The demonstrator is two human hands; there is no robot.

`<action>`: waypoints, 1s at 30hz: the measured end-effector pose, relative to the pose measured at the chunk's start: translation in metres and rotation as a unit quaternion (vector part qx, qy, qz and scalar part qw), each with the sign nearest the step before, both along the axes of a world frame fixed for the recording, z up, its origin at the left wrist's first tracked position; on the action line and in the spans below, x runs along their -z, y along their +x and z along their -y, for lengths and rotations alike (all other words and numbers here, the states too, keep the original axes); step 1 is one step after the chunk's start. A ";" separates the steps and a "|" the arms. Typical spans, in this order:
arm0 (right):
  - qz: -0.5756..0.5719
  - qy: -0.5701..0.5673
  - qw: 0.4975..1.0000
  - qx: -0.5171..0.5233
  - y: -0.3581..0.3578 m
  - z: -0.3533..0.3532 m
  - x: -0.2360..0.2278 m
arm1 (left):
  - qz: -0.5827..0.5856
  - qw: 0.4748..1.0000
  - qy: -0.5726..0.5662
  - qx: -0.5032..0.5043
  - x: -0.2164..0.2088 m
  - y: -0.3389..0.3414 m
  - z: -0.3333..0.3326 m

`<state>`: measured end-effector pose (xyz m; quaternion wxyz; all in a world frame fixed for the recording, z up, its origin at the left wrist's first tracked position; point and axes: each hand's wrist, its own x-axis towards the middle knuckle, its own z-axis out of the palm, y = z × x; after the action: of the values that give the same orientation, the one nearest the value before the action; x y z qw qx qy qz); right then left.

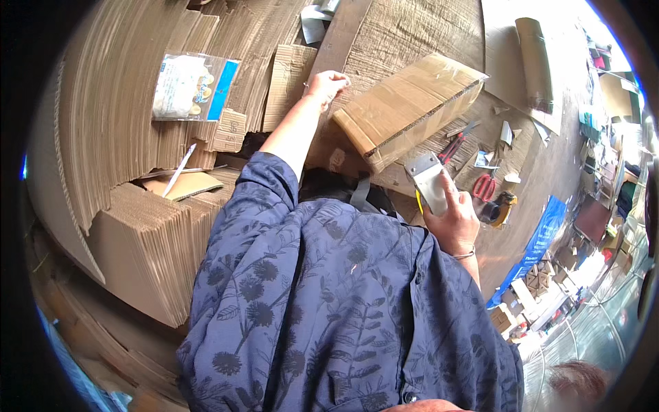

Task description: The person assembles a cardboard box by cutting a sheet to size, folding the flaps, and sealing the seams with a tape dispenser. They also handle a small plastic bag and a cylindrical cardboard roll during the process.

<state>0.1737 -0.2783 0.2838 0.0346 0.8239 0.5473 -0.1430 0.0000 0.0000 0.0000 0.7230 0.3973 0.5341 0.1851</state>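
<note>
A long cardboard box, taped along its edges, lies at a slant on the wooden table in front of me. Just left of the box, my left hand has its fingers curled together; a small pale bit shows at the fingertips, too small to name. My right hand is closed around a tape dispenser with a flat grey metal plate and a yellow edge, held near the box's right near corner. The palm hides the rest of the dispenser.
Stacked flat cardboard fills the left, with a clear plastic packet on it. Right of the box lie a red-handled cutter, red scissors, a tape roll and scraps. A cardboard roll lies far right.
</note>
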 end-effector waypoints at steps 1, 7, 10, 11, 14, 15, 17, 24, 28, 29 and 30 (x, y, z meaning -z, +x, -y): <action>0.000 -0.010 1.000 0.004 -0.002 0.005 0.003 | 0.006 1.000 0.009 -0.006 0.006 0.002 0.010; -0.021 -0.002 0.999 0.030 0.006 0.006 0.061 | -0.068 0.993 0.101 0.002 0.033 0.034 0.048; -0.028 0.010 0.999 0.021 0.007 0.004 0.081 | -0.134 0.970 0.198 0.039 0.045 0.029 0.055; -0.040 0.016 0.999 0.023 0.008 0.007 0.087 | -0.166 0.966 0.198 0.029 0.045 0.028 0.060; -0.066 0.057 0.996 0.016 0.016 0.017 0.106 | -0.198 0.939 0.279 0.041 0.040 0.022 0.066; -0.074 0.070 0.995 0.015 0.017 0.019 0.109 | -0.197 0.926 0.317 0.057 0.035 0.018 0.069; -0.088 0.096 0.991 0.013 0.018 0.020 0.115 | -0.141 0.925 0.327 0.130 0.026 0.015 0.078; -0.117 0.127 0.985 -0.007 0.030 0.024 0.130 | -0.254 0.855 0.323 0.315 0.010 0.031 0.082; -0.128 0.137 0.982 0.001 0.032 0.030 0.133 | -0.249 0.879 0.233 0.334 -0.038 0.049 0.099; -0.131 0.139 0.981 0.001 0.033 0.032 0.134 | -0.248 0.871 0.243 0.347 -0.051 0.053 0.109; -0.147 0.164 0.975 0.002 0.036 0.035 0.140 | -0.260 0.870 0.254 0.334 -0.077 0.063 0.119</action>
<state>0.2094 -0.3137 0.1437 -0.1821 0.7895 0.5605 -0.1714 0.0627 -0.1194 0.0765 0.4504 0.7557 0.4731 -0.0481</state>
